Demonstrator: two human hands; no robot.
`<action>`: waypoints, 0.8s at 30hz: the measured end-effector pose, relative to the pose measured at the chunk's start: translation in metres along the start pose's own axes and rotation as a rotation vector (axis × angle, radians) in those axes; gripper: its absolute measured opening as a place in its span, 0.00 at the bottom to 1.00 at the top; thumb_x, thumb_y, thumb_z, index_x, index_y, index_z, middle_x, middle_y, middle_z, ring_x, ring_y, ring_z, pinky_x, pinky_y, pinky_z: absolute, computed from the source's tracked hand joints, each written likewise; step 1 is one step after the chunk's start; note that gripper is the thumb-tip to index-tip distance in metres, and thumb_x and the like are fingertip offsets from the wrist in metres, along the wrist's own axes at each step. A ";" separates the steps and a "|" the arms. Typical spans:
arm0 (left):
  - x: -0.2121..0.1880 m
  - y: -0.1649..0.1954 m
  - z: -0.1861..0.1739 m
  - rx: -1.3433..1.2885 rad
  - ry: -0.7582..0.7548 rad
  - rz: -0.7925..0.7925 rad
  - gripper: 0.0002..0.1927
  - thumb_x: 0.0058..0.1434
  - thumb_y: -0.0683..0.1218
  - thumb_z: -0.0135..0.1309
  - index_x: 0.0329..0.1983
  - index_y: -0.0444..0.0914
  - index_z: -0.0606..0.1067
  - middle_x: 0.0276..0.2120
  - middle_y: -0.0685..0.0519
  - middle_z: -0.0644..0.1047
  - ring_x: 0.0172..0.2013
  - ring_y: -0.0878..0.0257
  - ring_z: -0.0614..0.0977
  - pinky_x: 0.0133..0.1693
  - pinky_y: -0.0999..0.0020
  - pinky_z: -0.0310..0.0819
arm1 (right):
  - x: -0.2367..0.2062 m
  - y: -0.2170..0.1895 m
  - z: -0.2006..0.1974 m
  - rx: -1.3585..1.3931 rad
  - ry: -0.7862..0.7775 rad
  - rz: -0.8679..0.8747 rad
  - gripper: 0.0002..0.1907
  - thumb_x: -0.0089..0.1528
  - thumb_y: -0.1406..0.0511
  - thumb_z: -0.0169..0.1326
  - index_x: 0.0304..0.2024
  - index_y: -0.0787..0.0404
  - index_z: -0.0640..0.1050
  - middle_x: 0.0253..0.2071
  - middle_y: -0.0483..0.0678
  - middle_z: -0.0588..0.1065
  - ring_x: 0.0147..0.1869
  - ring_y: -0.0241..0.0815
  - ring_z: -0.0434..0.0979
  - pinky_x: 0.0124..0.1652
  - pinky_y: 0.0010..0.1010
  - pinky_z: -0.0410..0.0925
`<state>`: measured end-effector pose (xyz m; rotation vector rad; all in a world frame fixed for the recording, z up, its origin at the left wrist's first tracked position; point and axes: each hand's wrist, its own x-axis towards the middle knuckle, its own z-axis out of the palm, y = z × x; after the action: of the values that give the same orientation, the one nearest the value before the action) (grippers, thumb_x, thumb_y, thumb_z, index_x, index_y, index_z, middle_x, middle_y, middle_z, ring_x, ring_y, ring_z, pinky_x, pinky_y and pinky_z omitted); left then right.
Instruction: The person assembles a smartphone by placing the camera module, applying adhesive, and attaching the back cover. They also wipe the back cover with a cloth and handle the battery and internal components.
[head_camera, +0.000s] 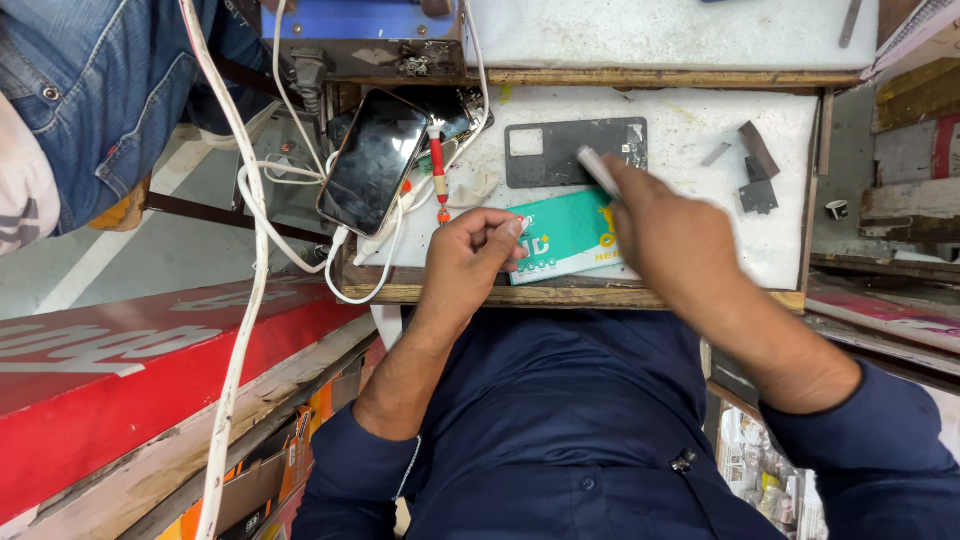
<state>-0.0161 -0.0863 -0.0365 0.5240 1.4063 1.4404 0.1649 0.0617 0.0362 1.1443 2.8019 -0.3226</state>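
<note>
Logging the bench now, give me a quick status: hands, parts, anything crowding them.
Left hand pinching the teal packet. Right hand holding a slim tool over the dark back cover. Phone and white cables crowd left.

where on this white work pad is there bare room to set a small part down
Barest: the white pad right of the dark back cover, up to the small dark pieces. Another strip lies below those pieces, toward the wooden edge. Crowded: the left side, with phone, white cables, both hands and the green packet.
</note>
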 end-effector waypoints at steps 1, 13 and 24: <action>0.004 0.002 0.002 0.014 -0.011 0.010 0.11 0.69 0.44 0.55 0.46 0.30 0.79 0.30 0.52 0.82 0.32 0.70 0.82 0.35 0.75 0.79 | 0.004 0.009 -0.002 0.039 -0.032 0.049 0.28 0.67 0.61 0.54 0.70 0.53 0.69 0.48 0.55 0.81 0.39 0.57 0.83 0.36 0.46 0.74; 0.044 0.019 0.024 0.108 -0.152 0.104 0.14 0.68 0.46 0.57 0.49 0.31 0.81 0.27 0.55 0.80 0.27 0.73 0.79 0.30 0.77 0.77 | 0.023 0.070 0.036 1.825 -0.439 0.171 0.22 0.69 0.67 0.52 0.64 0.71 0.70 0.54 0.52 0.79 0.52 0.37 0.80 0.54 0.27 0.73; 0.049 0.019 0.020 0.165 -0.144 0.056 0.13 0.68 0.47 0.57 0.49 0.33 0.82 0.26 0.56 0.80 0.27 0.73 0.80 0.30 0.78 0.77 | 0.019 0.057 0.033 1.762 -0.438 0.213 0.26 0.67 0.65 0.54 0.66 0.70 0.70 0.55 0.50 0.79 0.54 0.36 0.79 0.55 0.26 0.71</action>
<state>-0.0245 -0.0313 -0.0306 0.7629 1.4105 1.3098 0.1919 0.1070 -0.0084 1.0914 1.4392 -2.7458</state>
